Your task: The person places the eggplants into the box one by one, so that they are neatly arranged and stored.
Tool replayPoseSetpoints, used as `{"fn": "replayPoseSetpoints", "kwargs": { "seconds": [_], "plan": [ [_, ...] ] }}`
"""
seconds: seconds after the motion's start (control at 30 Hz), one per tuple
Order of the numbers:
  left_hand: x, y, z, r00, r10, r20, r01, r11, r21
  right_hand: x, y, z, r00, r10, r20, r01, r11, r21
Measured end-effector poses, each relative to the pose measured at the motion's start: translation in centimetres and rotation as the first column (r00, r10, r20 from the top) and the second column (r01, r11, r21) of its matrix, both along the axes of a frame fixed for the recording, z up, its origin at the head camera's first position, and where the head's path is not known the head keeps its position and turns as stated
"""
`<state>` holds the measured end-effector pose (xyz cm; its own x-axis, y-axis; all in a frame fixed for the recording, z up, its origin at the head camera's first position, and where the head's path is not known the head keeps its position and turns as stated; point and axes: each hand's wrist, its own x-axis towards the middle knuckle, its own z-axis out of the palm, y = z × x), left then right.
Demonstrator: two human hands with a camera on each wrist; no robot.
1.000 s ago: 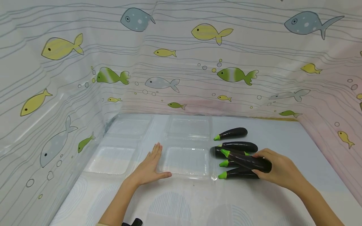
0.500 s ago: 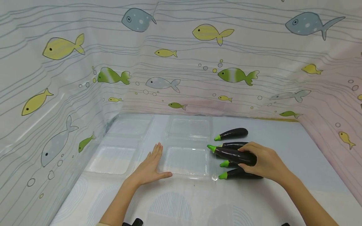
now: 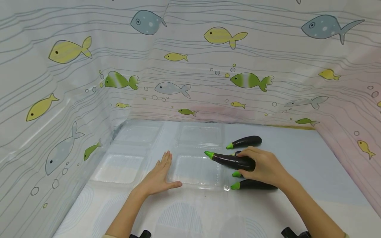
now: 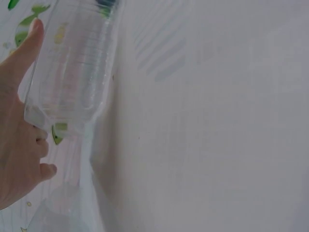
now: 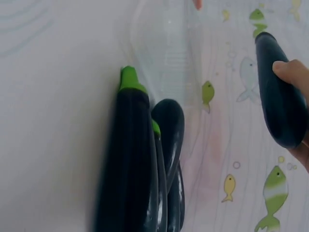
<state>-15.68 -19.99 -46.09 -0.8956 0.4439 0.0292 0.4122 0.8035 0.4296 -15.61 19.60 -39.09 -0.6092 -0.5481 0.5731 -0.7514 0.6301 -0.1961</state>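
My right hand grips a dark purple eggplant by its thick end, thumb on one side and fingers on the other. Its green stem end points left, over the right part of a clear plastic container. In the right wrist view the held eggplant is raised above the others. My left hand lies with straight fingers and spread thumb along the container's left side. The left wrist view shows that thumb by the container wall. More eggplants lie right of the container, one in front, partly hidden by my right hand.
Another eggplant lies farther back. More clear plastic trays sit at the left and behind, one tray directly beyond the container. A fish-patterned sheet rises at the back and sides of the table.
My right hand has carried the eggplant left, from over the other eggplants to the container's right part. My left hand has stayed in place.
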Motion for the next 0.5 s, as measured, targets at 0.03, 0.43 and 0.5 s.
{"fn": "replayPoseSetpoints", "kwargs": {
  "seconds": [0.03, 0.43, 0.5],
  "plan": [
    [0.0, 0.0, 0.0, 1.0, 0.0, -0.002, 0.0, 1.0, -0.002, -0.1, -0.3, 0.0, 1.0, 0.009, -0.003, -0.009, 1.0, -0.002],
    [0.1, 0.0, 0.1, 1.0, 0.015, 0.017, -0.015, 1.0, -0.015, -1.1, -3.0, -0.2, 0.998, 0.062, 0.03, -0.061, 0.998, -0.032],
    [0.1, 0.0, 0.2, 1.0, 0.016, 0.021, -0.015, 1.0, -0.013, -1.2, -3.3, -0.3, 0.997, 0.06, 0.044, -0.059, 0.998, -0.035]
  ]
}}
